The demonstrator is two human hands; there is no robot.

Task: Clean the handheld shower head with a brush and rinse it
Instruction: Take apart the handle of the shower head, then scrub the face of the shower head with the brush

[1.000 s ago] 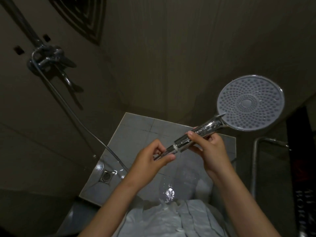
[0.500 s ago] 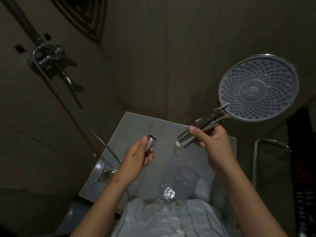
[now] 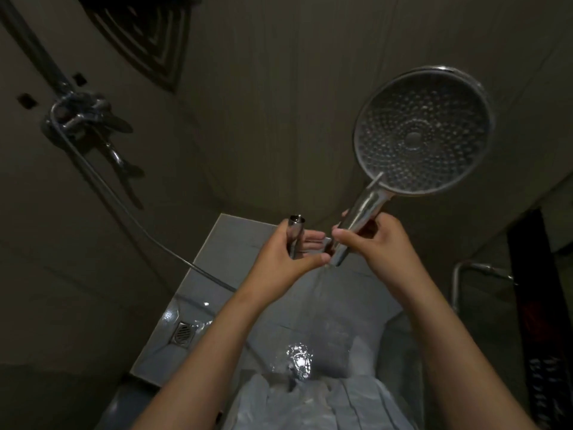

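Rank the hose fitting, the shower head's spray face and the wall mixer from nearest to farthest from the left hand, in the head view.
1. Hose fitting, in the left hand's grip.
2. Spray face, up to the right.
3. Wall mixer, far upper left on the wall.

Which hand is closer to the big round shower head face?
Right. The right hand grips the chrome handle just below the round grey nozzle face; the left hand holds the chrome hose end further left.

In view are one shower head, one hose with one metal connector, two hands, a left hand and a right hand, one floor drain, one wall tap and one vent grille.
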